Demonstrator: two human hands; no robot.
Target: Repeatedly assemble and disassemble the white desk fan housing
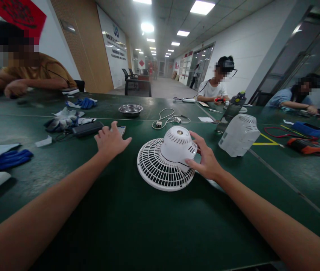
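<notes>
On the green table (120,226), a white fan (162,167) is held grille-down by the right hand (206,162), curled round its domed back from the right, while the left hand (110,142) is spread open and empty by a phone (121,130) farther left.

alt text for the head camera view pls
The person's right hand grips the domed back of a white fan lying grille-down on a green table, while the left hand is spread open beside a phone. Three other people sit around it.
</notes>
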